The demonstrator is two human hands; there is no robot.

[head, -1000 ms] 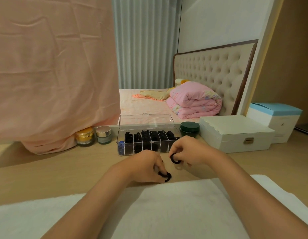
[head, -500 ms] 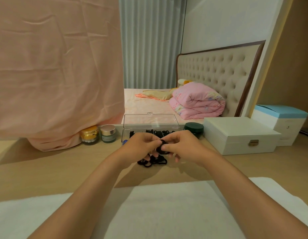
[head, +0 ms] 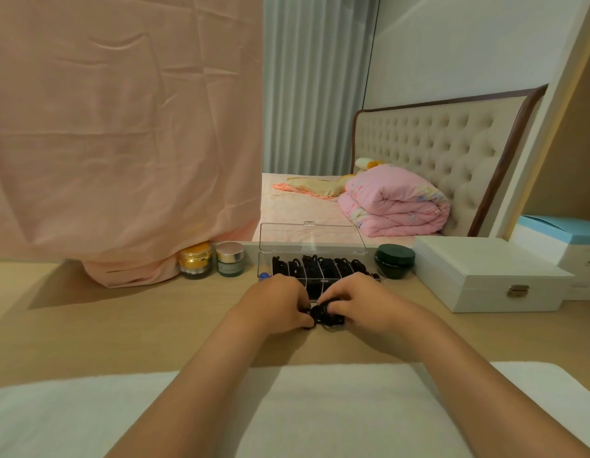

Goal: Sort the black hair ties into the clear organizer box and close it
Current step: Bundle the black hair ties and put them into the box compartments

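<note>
Desk (head: 121,325) bears hair ties (head: 325,315), gripped between both hands (head: 277,302) (head: 361,302).

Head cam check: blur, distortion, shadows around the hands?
Head view: warm, dim light; wide-angle bends the headboard edge; soft focus, so the hair ties gripped by left hand and right hand read as one dark clump; pink cloth throws a shadow across the desk at left.

No legible text anywhere. Faint band of print on the gold jar (head: 195,261) and a pale label on the silver-lidded jar (head: 230,264), both too blurred to read. Small dark marks, perhaps lettering, on the blue-lidded white box (head: 583,262), too small to make out.
</note>
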